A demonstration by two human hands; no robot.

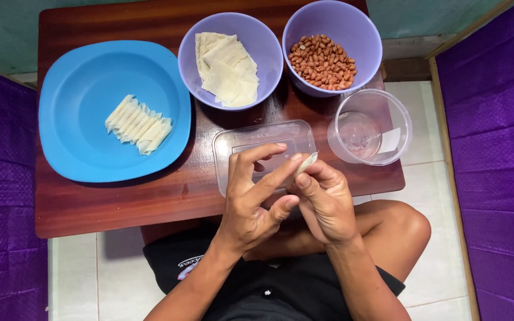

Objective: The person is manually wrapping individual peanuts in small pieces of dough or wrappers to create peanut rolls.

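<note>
Pale dough, a small rolled wrapper [306, 162], sits pinched between both hands just above the near edge of the worktop [120, 205]. Right hand [323, 202] is closed on it w/ thumb and forefinger; left hand [256, 196] has its upper fingers stretched out to the roll's end, other fingers loose, thumb tucked under. Roll's long axis runs diagonal, up and to the right, away from the body; right hand is the nearer one and carries it. Directly beneath lies a clear plastic lid [263, 145], flat on the dark red-brown wood. Just right of it, a clear round tub [370, 126], nothing much inside. Left, a blue plate [78, 89] w/ a row of finished rolls [138, 125]. Farther back, two lilac bowls: one w/ flat wrapper sheets [227, 68], one w/ peanuts [322, 61]. Floor is pale tile; purple quilted fabric on both sides, green wall behind.
</note>
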